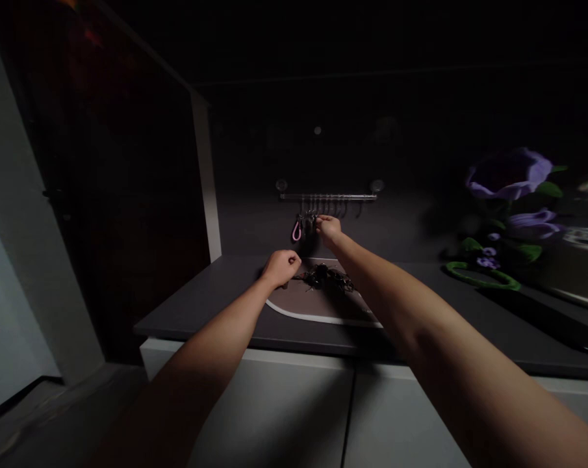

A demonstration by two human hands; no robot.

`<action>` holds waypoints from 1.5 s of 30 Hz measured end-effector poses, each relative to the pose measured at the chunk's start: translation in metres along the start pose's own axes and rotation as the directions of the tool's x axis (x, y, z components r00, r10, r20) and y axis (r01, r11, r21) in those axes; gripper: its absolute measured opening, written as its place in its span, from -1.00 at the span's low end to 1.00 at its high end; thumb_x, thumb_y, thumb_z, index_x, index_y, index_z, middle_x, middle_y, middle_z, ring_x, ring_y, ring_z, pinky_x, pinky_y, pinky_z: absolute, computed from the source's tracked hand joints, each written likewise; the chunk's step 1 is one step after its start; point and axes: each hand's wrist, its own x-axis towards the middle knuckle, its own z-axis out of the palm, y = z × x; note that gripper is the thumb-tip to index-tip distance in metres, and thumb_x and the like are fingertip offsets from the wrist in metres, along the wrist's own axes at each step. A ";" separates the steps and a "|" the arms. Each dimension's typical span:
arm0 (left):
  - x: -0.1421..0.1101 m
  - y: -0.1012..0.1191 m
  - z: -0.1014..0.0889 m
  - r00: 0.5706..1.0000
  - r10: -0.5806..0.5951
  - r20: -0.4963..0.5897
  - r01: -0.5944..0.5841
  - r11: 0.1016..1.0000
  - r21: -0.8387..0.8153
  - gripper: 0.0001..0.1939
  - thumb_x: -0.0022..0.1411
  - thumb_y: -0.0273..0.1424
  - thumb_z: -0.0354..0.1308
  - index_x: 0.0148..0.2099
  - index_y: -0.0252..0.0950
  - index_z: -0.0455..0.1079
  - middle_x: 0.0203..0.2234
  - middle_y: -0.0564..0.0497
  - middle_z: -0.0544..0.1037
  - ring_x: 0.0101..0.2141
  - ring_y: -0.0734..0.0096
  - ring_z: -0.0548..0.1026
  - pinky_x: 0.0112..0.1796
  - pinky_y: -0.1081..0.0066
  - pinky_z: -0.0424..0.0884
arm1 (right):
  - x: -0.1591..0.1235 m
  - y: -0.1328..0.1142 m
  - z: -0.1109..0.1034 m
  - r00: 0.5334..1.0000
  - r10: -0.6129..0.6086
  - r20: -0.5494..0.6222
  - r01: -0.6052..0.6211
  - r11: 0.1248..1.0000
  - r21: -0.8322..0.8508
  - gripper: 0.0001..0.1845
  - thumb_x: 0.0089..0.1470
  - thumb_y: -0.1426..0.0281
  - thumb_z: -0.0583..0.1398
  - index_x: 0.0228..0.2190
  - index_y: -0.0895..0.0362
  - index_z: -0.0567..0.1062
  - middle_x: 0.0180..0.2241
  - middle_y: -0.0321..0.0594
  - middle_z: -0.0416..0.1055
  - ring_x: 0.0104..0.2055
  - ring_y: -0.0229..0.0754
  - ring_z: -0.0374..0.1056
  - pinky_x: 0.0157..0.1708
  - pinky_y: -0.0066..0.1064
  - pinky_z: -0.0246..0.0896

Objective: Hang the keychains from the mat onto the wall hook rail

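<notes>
My right hand (329, 227) is raised to a small wall rail (327, 197) with several hooks. Its fingers are pinched together beside small metal items (310, 218), perhaps keys, under the hooks; what they grip is too small to make out. A pink loop (296, 231) hangs just left of them. Lower down, my left hand (281, 266) is closed, thumb against curled fingers, above the left part of a brownish mat (318, 309) with a white edge. Whatever it holds is hidden. Right of it on the mat lies a dark tangled pile (327, 278) with shiny bits.
The mat lies on a dark countertop (186, 305) above white cabinets (298, 396). Purple artificial flowers (511, 175) and a green ring (483, 276) are at the right, near a pale round container (579, 266). On the left is a dark door (123, 195). The light is dim.
</notes>
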 end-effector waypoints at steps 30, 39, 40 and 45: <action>-0.006 0.009 -0.006 0.878 0.264 0.400 -0.342 0.930 0.136 -0.75 0.10 -0.38 0.09 -0.15 -0.18 0.45 -0.25 0.01 0.52 -0.19 0.37 0.40 -0.11 0.39 0.23 | -0.114 0.007 -0.076 0.859 -0.131 0.495 0.454 0.641 -0.618 -0.79 0.00 0.54 0.11 -0.31 0.16 0.49 -0.27 -0.13 0.47 -0.22 -0.20 0.35 -0.14 -0.39 0.16; -0.003 0.007 0.000 0.865 0.264 0.427 -0.349 0.927 0.134 -0.75 0.11 -0.45 0.08 -0.14 -0.19 0.45 -0.25 0.00 0.53 -0.19 0.38 0.41 -0.11 0.41 0.22 | -0.109 0.012 -0.072 0.834 -0.087 0.545 0.510 0.497 -0.702 -0.74 -0.01 0.57 0.08 -0.29 0.18 0.50 -0.25 -0.10 0.48 -0.20 -0.15 0.36 -0.20 -0.44 0.14; -0.003 0.007 0.000 0.868 0.259 0.424 -0.345 0.928 0.141 -0.75 0.12 -0.45 0.07 -0.14 -0.19 0.45 -0.25 0.00 0.53 -0.19 0.38 0.41 -0.11 0.41 0.22 | -0.109 0.012 -0.071 0.835 -0.088 0.543 0.510 0.495 -0.704 -0.74 -0.01 0.57 0.08 -0.29 0.18 0.50 -0.25 -0.10 0.48 -0.20 -0.15 0.36 -0.20 -0.44 0.13; -0.003 0.010 0.000 0.882 0.240 0.406 -0.327 0.931 0.161 -0.76 0.16 -0.47 0.01 -0.16 -0.24 0.45 -0.26 -0.03 0.53 -0.21 0.37 0.41 -0.14 0.41 0.24 | -0.111 0.010 -0.067 0.832 -0.103 0.545 0.512 0.520 -0.684 -0.76 0.00 0.55 0.08 -0.30 0.18 0.51 -0.27 -0.09 0.48 -0.22 -0.16 0.36 -0.21 -0.45 0.13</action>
